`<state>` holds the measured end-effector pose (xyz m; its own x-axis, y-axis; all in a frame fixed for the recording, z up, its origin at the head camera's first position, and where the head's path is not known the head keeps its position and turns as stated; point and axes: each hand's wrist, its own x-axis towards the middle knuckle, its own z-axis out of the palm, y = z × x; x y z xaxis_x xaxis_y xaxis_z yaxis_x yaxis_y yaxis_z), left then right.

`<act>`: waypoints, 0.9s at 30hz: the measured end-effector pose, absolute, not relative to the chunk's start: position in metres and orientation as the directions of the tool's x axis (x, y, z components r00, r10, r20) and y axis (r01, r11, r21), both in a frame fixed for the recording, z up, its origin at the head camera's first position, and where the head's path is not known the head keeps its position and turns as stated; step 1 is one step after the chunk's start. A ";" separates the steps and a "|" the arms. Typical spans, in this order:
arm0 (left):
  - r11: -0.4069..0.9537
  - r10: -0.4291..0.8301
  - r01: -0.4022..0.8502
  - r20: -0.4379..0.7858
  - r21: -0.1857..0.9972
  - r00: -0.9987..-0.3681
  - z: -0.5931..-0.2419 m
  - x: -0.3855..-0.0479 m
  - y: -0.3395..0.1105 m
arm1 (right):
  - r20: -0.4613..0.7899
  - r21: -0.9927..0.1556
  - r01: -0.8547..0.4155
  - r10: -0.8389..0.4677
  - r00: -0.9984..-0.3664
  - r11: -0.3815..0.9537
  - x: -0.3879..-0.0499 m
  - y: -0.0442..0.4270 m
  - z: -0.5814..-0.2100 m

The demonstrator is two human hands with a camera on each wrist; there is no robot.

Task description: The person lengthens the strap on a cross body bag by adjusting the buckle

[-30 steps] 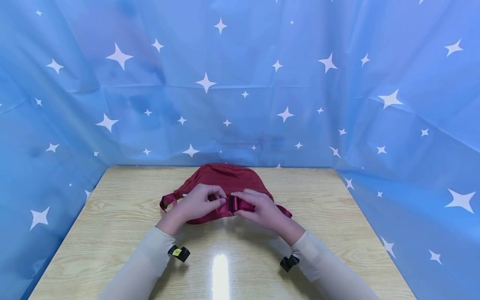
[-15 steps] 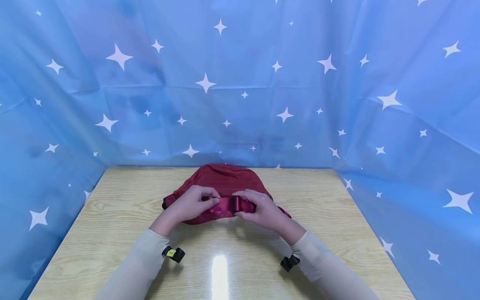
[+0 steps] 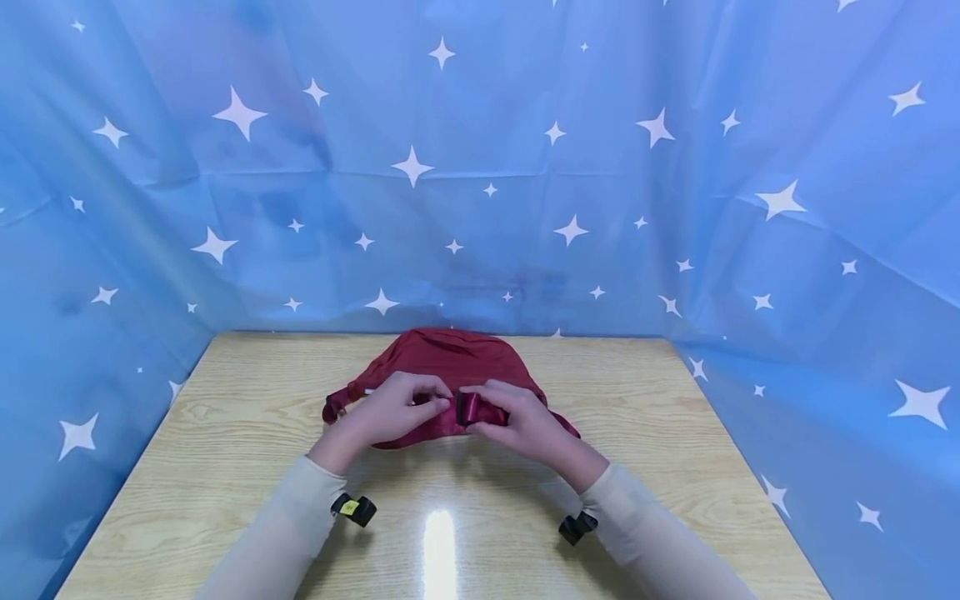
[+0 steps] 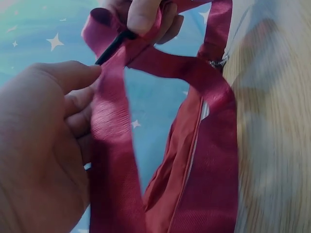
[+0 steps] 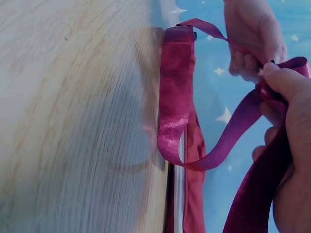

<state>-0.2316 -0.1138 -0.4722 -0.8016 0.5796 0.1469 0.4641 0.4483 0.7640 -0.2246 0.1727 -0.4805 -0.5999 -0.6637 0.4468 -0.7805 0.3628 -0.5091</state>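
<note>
A dark red bag (image 3: pixel 450 354) lies at the table's far side, its shiny strap raised in front of it. The left hand (image 3: pixel 393 407) pinches the strap (image 4: pixel 112 111) between thumb and fingertips, close to a black slider (image 4: pixel 114 47). The right hand (image 3: pixel 525 419) grips a looped part of the strap beside the slider, thumb on top in the right wrist view. The hands face each other, a short gap apart. In the left wrist view another length of strap hangs in a curve beside the bag's red fabric (image 4: pixel 175 160).
The wood-grain table (image 3: pixel 262 400) carries the bag near its back edge. Blue cloth (image 3: pixel 487 125) with white stars hangs behind and on both sides. Black devices sit at both wrists. A bright reflection shows on the table's front middle.
The left hand moved slightly left along the strap, then back right toward the right hand. The slider and the right hand shifted a little left since the middle frame.
</note>
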 end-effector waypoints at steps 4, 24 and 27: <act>0.533 0.527 0.426 0.107 0.731 -0.843 -0.474 -0.227 -0.123 | 0.441 -0.514 -0.769 -0.652 -0.616 0.379 -0.224 0.175 -0.478; 0.372 0.585 0.450 0.172 0.812 -0.793 -0.475 -0.227 -0.102 | 0.410 -0.578 -0.740 -0.662 -0.627 0.343 -0.223 0.172 -0.481; 0.365 0.585 0.455 0.180 0.812 -0.791 -0.475 -0.226 -0.099 | 0.384 -0.604 -0.714 -0.654 -0.651 0.355 -0.222 0.172 -0.479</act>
